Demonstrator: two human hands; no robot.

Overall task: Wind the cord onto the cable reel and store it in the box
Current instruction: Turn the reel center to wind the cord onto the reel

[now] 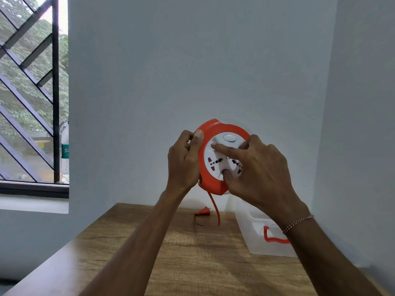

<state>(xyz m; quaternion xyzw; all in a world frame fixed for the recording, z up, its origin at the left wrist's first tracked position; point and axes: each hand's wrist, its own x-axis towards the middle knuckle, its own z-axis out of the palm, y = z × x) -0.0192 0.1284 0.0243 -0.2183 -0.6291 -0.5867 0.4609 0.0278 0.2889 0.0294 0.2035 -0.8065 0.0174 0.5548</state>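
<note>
a person holds an orange cable reel (215, 159) up in the air above a wooden table (192, 263), its white socket face (218, 161) turned toward the camera. the left hand (184, 161) grips the reel's left rim, thumb laid along the orange edge and fingers curled behind it. the right hand (259, 167) lies across the white face, its index finger stretched over the upper part below the round white button (229, 138) and its thumb pressed into the lower part of the face, the other fingers curled at the right edge. an orange cord (214, 207) hangs from the bottom of the reel down toward the table, where the orange plug (203, 211) lies near the far edge, just beside the cord. a clear plastic box (254, 242) with an orange handle (274, 237) sits on the table's right side, partly behind the right forearm, which wears a thin thread bracelet (298, 223). a barred window (32, 92) fills the left, with a plastic bottle (65, 150) on its sill.
</note>
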